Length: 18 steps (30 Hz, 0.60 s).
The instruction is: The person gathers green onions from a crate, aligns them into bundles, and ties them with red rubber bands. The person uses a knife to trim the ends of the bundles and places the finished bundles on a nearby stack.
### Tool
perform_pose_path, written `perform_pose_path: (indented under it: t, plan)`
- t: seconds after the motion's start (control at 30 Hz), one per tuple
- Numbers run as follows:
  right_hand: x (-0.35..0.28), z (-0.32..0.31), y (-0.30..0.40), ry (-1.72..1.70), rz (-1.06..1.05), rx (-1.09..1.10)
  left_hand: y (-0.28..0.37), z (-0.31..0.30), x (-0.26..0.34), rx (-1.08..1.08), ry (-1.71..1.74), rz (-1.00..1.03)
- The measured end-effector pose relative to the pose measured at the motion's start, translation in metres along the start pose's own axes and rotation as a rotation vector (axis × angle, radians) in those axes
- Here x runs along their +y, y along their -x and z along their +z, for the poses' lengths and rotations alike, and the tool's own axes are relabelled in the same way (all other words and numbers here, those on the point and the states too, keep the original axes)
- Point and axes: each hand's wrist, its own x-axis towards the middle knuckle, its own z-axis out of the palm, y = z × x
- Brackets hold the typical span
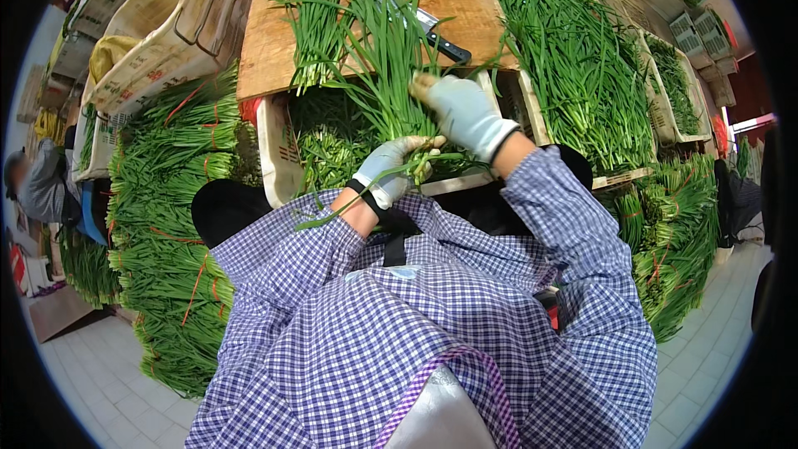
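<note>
My left hand (pixel 388 168), in a pale glove, is closed around the base of a bunch of garlic chives (pixel 393 75), whose leaves reach up over a wooden board (pixel 268 31). My gloved right hand (pixel 464 109) is at the right side of the bunch, slightly blurred; its fingertips are curled, and whether they grip a leaf is unclear. A second pile of chives (pixel 315 31) lies on the board to the left. A knife with a black handle (pixel 450 48) rests on the board, its blade partly under the leaves. Below my hands, a plastic crate (pixel 277 156) holds loose cut greens.
A crate of loose chives (pixel 573 68) stands to the right, another crate (pixel 676 87) beyond it. Tied chive bundles (pixel 168 224) are stacked at the left and more bundles (pixel 676 231) at the right. Empty-looking crates (pixel 165 43) stand upper left. A person (pixel 47 181) is at the far left.
</note>
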Motion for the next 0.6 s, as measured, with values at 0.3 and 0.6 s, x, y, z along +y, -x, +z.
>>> perform_pose_path:
  t: [0.3,0.6]
  plan:
    - [0.007,-0.031,0.077,-1.409,0.742,-0.460,0.033,0.007,0.010,-0.062,-0.281,-0.007]
    - [-0.017,-0.005,-0.008,-2.206,0.559,-0.213,0.043,-0.008,0.003,-0.277,-0.812,0.042]
